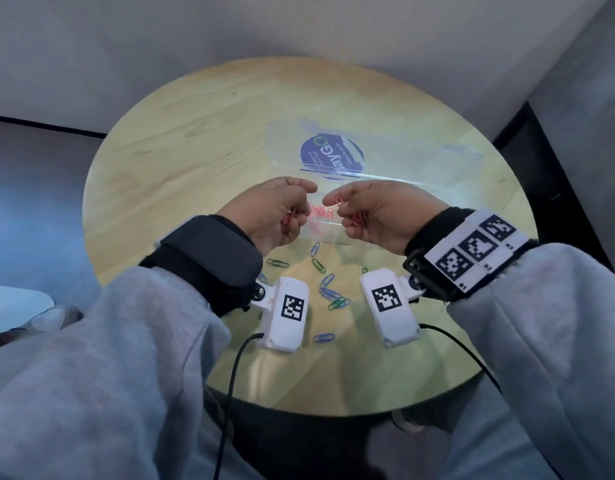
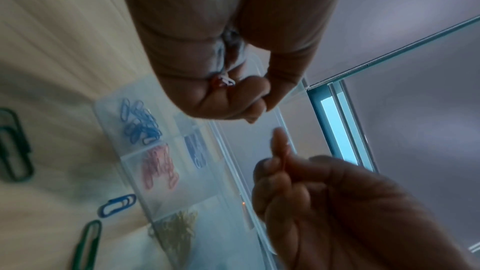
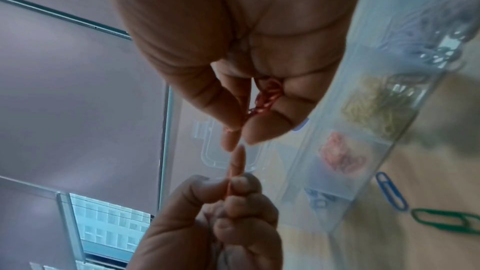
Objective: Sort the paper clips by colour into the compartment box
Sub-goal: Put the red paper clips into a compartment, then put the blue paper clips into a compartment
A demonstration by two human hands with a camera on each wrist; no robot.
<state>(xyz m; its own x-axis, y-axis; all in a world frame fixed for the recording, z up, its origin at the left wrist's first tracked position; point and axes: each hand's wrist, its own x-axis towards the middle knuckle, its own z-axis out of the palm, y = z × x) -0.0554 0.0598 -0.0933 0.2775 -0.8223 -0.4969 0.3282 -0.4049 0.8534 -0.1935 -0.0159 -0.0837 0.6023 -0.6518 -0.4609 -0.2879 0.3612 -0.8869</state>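
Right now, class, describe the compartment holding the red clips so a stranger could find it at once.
Start at the round wooden table, then find the clear compartment box lying open on it. The red-clip compartment sits in the box's near row, between the blue-clip compartment and the yellow-clip compartment.

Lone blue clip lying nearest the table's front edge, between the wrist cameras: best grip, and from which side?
Judgement: pinch the blue clip across its two long sides, coming straight down from above. It lies flat on the table, apart from the other clips, its long axis running left-right. Both the left hand and right hand hold red clips.
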